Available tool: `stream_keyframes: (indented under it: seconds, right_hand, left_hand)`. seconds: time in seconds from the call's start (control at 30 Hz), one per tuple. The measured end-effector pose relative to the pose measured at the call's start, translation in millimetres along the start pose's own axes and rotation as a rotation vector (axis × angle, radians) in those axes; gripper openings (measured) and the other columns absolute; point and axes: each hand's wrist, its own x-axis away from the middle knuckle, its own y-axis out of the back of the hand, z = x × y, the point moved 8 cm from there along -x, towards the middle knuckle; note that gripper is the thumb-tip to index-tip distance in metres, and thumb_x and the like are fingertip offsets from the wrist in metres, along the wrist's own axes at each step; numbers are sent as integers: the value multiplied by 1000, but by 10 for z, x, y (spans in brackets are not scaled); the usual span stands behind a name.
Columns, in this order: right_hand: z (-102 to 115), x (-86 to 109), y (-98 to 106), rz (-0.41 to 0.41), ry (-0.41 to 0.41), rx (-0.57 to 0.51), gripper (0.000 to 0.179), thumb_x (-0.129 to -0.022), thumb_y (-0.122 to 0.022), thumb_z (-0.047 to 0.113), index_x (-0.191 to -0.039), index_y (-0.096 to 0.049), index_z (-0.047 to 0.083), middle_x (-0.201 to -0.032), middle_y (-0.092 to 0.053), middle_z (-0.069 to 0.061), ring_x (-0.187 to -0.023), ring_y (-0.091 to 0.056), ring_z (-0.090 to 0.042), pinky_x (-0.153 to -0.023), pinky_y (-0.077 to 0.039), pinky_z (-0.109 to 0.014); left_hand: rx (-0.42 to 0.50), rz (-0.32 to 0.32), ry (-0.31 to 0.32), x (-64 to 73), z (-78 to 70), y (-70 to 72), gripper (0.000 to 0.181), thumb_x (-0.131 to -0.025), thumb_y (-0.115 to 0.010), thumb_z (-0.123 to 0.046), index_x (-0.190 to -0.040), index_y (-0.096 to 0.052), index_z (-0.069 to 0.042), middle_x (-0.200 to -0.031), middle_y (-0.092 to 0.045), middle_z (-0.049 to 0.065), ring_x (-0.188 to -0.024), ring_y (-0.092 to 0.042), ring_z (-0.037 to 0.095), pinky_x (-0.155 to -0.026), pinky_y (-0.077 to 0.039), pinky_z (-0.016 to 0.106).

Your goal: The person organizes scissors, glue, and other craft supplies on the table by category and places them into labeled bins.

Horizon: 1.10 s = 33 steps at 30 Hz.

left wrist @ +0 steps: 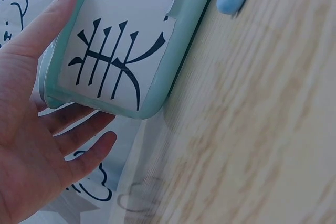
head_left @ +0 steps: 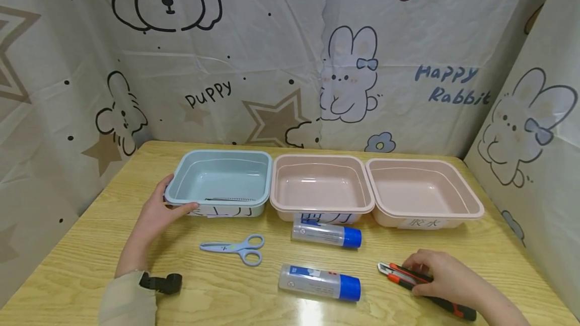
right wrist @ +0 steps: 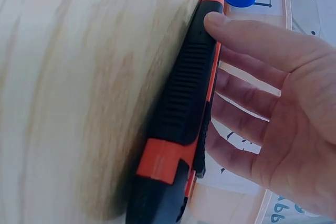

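While the spread left hand [head_left: 156, 213] grips the blue bin's [head_left: 222, 167] edge, the right hand [head_left: 446, 275] pinches the cutter [right wrist: 181, 98], tabletop [head_left: 376, 308] showing between it and the tubes [head_left: 317, 283].

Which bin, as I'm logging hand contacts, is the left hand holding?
The blue bin, leftmost of the three: the left hand grips its rim, while no hand touches the two pink bins.
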Motion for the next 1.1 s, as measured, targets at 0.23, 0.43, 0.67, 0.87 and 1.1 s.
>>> stream_keyframes:
  seconds: [0.23, 0.43, 0.67, 0.87, 1.1]
  right_hand:
    - [42, -19, 16, -24, 30, 39, 35, -71, -74, 33, -101, -64, 16, -79, -52, 14, -68, -45, 2, -57, -39, -21]
    - [82, -40, 50, -42, 20, 73, 35, -71, -73, 27, -103, -65, 15, -78, -51, 13, -66, -43, 0, -55, -37, -21]
    - [191, -77, 173, -109, 29, 117, 34, -66, -71, 21, -100, -65, 20, -76, -52, 15, -65, -43, 1, -56, -36, -20]
    - [346, -104, 312, -208, 93, 219, 28, -69, -70, 22, -97, -67, 20, -89, -58, 11, -73, -49, -2, -62, -41, -23]
    - [555, -182, 438, -263, 116, 290, 28, -74, -68, 25, -101, -69, 18, -98, -60, 1, -79, -55, -11, -67, -46, -33]
  left_hand:
    - [3, -1, 4, 6, 5, -3, 104, -76, -71, -43, -147, -2, -11, -142, -25, 28, -122, -33, 44, -94, -32, 59]
    - [2, 1, 7, 5, 11, -4, 105, -75, -71, -43, -147, -2, -11, -143, -24, 27, -123, -33, 44, -94, -32, 59]
    - [5, 6, 7, -16, 2, -10, 105, -76, -70, -44, -147, -1, -12, -144, -23, 27, -124, -32, 45, -95, -31, 60]
    - [-5, 4, 4, -14, 5, -12, 105, -75, -71, -44, -147, -1, -12, -144, -24, 27, -124, -33, 44, -94, -32, 60]
    - [-9, 3, 9, -15, 13, -10, 105, -75, -70, -44, -147, -1, -12, -145, -22, 26, -125, -31, 45, -95, -30, 61]
